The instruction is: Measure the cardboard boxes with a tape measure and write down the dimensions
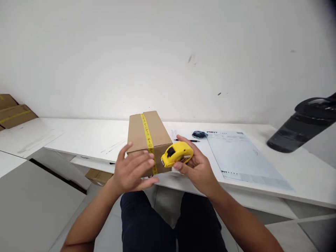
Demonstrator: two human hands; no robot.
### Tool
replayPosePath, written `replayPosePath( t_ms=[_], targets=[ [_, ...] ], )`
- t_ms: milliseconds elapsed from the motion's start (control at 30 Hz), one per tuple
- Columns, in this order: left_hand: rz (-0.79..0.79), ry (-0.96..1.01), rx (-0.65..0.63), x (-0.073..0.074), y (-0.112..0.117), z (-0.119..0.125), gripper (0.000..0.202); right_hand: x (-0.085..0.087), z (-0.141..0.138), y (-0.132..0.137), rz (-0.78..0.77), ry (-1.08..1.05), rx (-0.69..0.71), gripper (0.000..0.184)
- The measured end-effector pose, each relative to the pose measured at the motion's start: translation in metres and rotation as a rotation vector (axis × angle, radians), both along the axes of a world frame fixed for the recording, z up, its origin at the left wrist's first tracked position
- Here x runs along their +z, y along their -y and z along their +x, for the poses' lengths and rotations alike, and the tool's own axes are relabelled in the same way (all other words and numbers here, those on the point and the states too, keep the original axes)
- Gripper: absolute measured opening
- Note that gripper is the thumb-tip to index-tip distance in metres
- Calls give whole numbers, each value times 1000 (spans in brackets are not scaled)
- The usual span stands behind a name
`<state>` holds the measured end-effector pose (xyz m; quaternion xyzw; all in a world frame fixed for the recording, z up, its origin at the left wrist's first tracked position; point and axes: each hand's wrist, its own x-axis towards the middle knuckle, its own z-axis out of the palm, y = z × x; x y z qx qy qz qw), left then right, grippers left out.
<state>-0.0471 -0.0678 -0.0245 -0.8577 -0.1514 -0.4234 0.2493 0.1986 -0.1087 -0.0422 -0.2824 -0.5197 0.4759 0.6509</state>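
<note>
A yellow tape measure (181, 152) with a black button is gripped in my right hand (198, 168), between thumb and fingers, just right of the box's near face. No blade shows drawn out of it. My left hand (133, 171) is open, its fingers stretched out in front of the box's near side; whether they touch the cardboard I cannot tell. The closed cardboard box (136, 131) sits on the white table at its front edge. Yellow printed tape (147, 134) runs along its top and down the near face.
Right of the box lie a pen (193, 140), a dark blue object (200, 134) and a pale blue sheet (241, 157). A dark bottle (296, 129) stands at far right. More cardboard boxes (18, 113) are at far left; another (98, 176) sits below the tabletop.
</note>
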Motion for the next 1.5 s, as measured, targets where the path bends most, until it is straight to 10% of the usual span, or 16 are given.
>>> replayPosePath(
  t_ms=[333,533,767,1000,1267,1500],
  targets=[
    [359,-85,76,19,34,7,10,0,-12,26,-168,-35,195,72],
    [278,-167,-42,34,37,16,27,-2,-24,29,-222,-94,256,63],
    [293,-110,157,37,13,-12,27,-6,5,0,-118,51,-63,67],
    [-128,378,440,13,-62,-78,24,-9,62,-96,-2,29,-299,74],
    [-342,106,215,1,-41,-51,40,-1,42,-101,96,242,-189,70],
    [-331,70,379,2,-40,-40,57,8,47,-101,12,388,-164,69]
  ],
)
